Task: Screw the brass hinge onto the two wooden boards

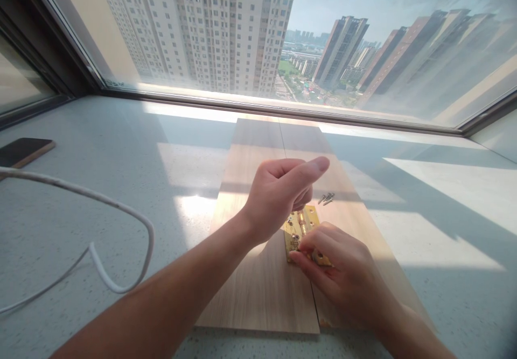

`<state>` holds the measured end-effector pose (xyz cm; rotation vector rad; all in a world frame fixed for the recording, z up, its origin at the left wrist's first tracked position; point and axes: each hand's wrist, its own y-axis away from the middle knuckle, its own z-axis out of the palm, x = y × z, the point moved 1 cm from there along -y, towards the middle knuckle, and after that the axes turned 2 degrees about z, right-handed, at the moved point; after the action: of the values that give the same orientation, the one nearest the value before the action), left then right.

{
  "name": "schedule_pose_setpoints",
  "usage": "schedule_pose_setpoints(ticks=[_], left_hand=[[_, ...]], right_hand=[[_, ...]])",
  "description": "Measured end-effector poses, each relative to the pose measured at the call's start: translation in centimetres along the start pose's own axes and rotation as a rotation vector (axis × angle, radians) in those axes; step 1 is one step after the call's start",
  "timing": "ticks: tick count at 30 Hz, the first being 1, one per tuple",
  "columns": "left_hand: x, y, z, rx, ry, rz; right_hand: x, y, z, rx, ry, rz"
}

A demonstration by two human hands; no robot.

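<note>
A brass hinge lies unfolded across the seam between two pale wooden boards. My right hand rests over its lower right part, thumb and forefinger pinched at the lower left corner. What sits between those fingertips is too small to make out. Just above the hinge's upper left, my left hand is curled closed with its thumb stretched out to the right. Its palm is hidden, so whatever it may hold does not show. Several small screws lie on the right board, beyond the hinge.
The boards lie on a speckled pale sill beneath a large window. At the left, a white cable loops near my left forearm. A dark phone lies at the far left. Sunlight and shadow cross the surface.
</note>
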<state>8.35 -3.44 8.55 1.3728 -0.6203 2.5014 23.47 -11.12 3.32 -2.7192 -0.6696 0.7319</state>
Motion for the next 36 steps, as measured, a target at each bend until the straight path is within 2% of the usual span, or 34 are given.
schedule_pose_setpoints(ticks=[4,10,16,22,25,29,36], left_hand=[[-0.01,0.02,-0.01,-0.003,-0.007,0.002],[0.08,-0.04,0.05,0.001,-0.009,0.002],[0.11,-0.05,0.11,0.002,-0.002,0.002],[-0.02,0.01,0.13,-0.001,-0.005,-0.005],[-0.03,0.02,0.10,0.003,-0.022,-0.009],[-0.04,0.05,0.05,0.002,-0.028,-0.011],[-0.08,0.12,0.05,-0.044,0.062,-0.077]], right_hand=[[0.13,-0.02,-0.17,0.029,0.000,-0.018],[0.07,-0.21,-0.12,-0.060,-0.072,-0.112],[0.11,-0.15,-0.22,-0.037,-0.052,-0.037],[0.28,-0.27,-0.17,0.016,0.064,0.018],[0.39,-0.28,-0.44,0.013,0.038,-0.006],[0.47,-0.20,-0.52,-0.085,-0.054,-0.068],[0.34,-0.33,0.02,-0.027,0.031,-0.054]])
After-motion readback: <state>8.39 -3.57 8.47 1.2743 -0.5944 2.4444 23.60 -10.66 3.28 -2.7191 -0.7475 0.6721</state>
